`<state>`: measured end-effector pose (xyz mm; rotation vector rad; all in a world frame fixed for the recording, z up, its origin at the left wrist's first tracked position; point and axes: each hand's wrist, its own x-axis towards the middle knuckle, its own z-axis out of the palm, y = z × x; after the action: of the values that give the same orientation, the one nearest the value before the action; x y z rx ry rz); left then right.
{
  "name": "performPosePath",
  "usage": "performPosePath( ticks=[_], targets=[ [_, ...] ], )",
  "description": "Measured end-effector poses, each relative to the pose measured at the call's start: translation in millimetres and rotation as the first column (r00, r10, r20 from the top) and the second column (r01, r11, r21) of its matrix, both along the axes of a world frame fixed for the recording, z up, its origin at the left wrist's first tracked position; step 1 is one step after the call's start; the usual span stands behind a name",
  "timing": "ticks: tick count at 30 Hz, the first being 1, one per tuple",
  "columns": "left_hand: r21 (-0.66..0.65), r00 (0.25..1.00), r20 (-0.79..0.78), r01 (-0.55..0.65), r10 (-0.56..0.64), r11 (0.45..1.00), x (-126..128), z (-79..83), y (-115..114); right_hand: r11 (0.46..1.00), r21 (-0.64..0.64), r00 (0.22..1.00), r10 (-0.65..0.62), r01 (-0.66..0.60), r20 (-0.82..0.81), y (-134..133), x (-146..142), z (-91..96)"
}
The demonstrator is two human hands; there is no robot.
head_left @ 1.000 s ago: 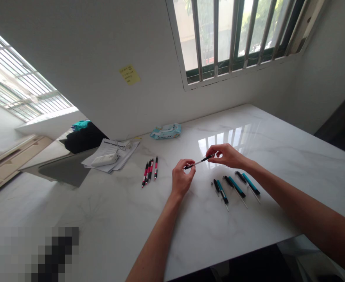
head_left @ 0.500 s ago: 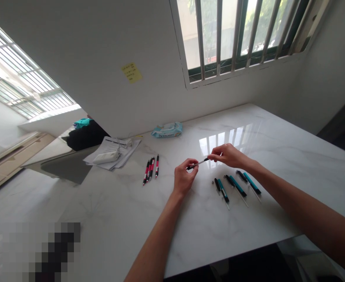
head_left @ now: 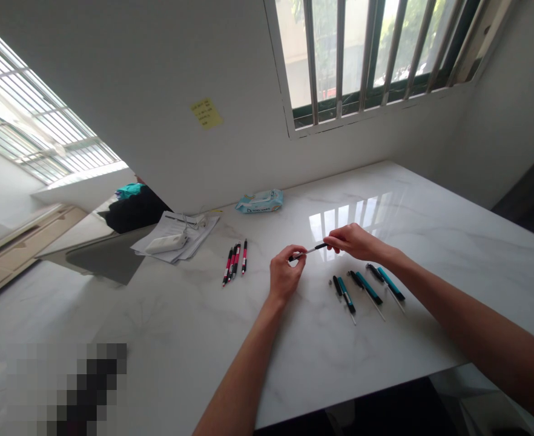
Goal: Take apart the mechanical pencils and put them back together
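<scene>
Between my two hands, above the tabletop, a slim pen part shows a white length and a black end. My left hand pinches its left end between thumb and fingers. At the other end, my right hand is closed on the black piece. Just below my right hand lie three groups of taken-apart pens: teal barrels, black grips, thin white refills and tiny metal-looking bits. Several red and black pens lie side by side to the left of my left hand.
A blue wipes packet lies by the wall on the marble-patterned table. Papers with a white power strip are at the back left. A yellow note is stuck to the wall, left of the barred window.
My right hand has shifted slightly right, and more of the black piece shows between the hands. My left hand holds nearly the same place. The loose pen parts have not moved.
</scene>
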<state>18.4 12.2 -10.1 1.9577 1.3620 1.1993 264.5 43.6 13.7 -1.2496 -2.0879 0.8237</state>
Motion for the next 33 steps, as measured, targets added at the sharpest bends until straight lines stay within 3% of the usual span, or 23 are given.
performPosePath(
  ticks=[5, 17, 21, 26, 30, 33],
  targets=[
    [0.009, 1.000, -0.005, 0.004, -0.004, 1.000, -0.4, 0.5, 0.3, 1.000, 0.026, 0.999, 0.011, -0.010, -0.051, -0.5, -0.9, -2.0],
    [-0.025, 0.999, -0.012, 0.031, -0.032, 0.999, 0.4, 1.9, -1.1, 0.999, 0.022, 0.999, 0.027, -0.028, 0.030, -0.3, -1.5, -2.6],
    [-0.041, 1.000, -0.014, 0.022, -0.023, 0.999, 1.1, 1.9, -1.7, 0.994, 0.109, 0.999, 0.014, -0.018, 0.037, 1.1, -0.5, -0.7],
    [-0.032, 0.999, -0.018, 0.028, -0.029, 0.999, 1.3, 1.9, -1.6, 0.999, 0.032, 0.997, 0.024, -0.026, 0.079, 0.8, -0.2, 1.0],
    [-0.039, 0.999, -0.021, 0.026, -0.027, 0.999, 0.2, 1.1, -0.7, 0.988, 0.150, 0.998, 0.045, -0.049, 0.035, 0.9, 0.8, 0.1],
    [-0.028, 0.999, -0.034, 0.021, -0.022, 0.999, 0.5, 0.8, -0.8, 0.988, 0.150, 0.996, 0.027, -0.040, 0.089, 0.1, -0.8, 1.7]
  ],
)
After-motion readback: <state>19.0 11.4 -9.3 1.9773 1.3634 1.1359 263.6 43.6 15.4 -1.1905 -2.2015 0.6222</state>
